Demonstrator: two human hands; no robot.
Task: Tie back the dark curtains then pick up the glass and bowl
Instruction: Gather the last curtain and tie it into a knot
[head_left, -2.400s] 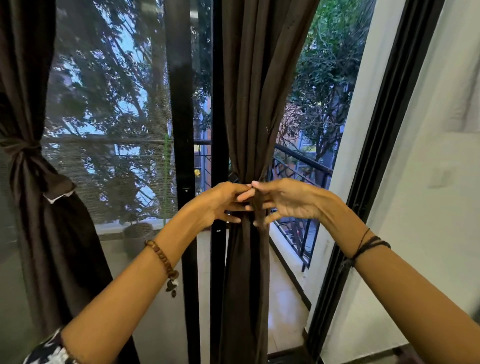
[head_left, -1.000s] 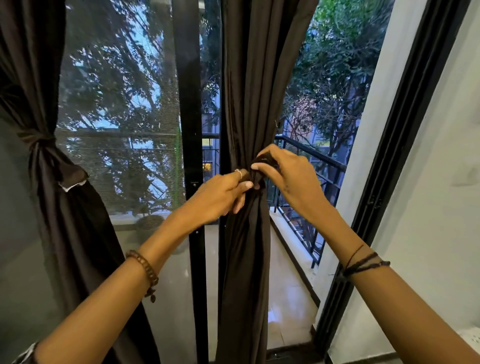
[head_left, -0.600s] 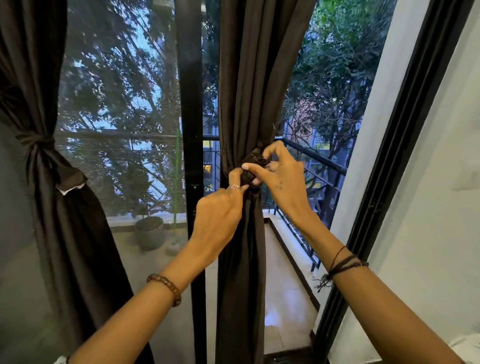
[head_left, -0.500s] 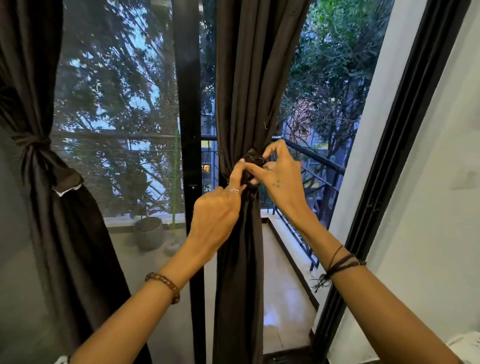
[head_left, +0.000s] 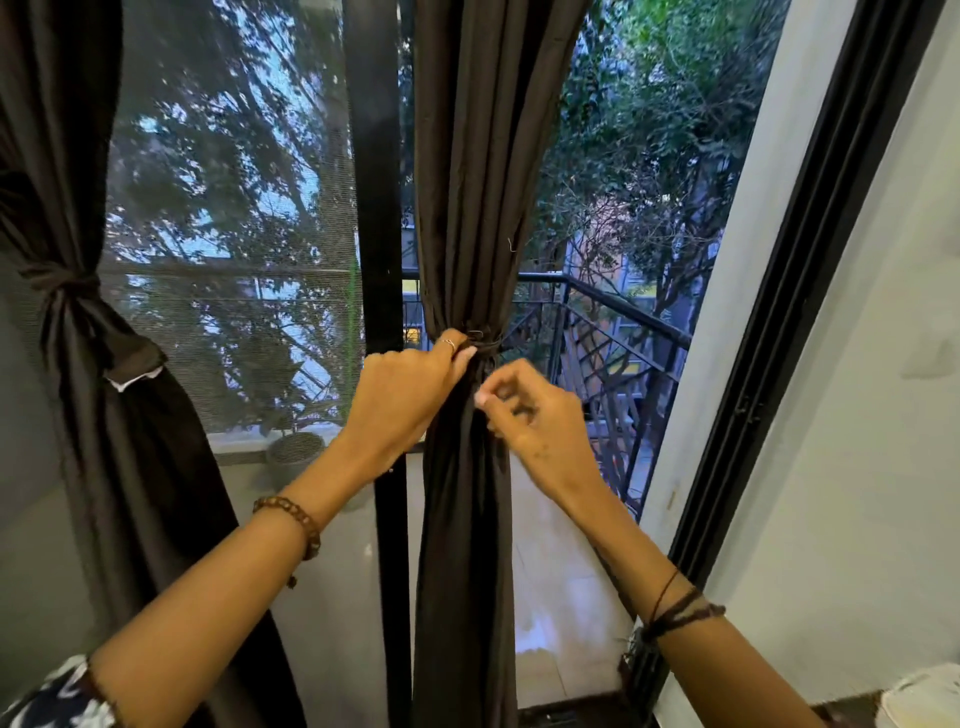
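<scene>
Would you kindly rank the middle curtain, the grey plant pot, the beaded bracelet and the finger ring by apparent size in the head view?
1. Middle curtain
2. Grey plant pot, though it stands farther away
3. Beaded bracelet
4. Finger ring

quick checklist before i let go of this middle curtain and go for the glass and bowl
1. Middle curtain gathered into one bunch: ok.
2. Tie wrapped round the bunch: ok; whether the knot is finished: cannot tell.
3. Left hand grips the curtain just below the tie: ok, steadying it.
4. Right hand pinches something at the curtain's edge, blurred: cannot tell what.
5. Left curtain tied back: ok.
6. Glass and bowl located: not ok, neither is in view.
</scene>
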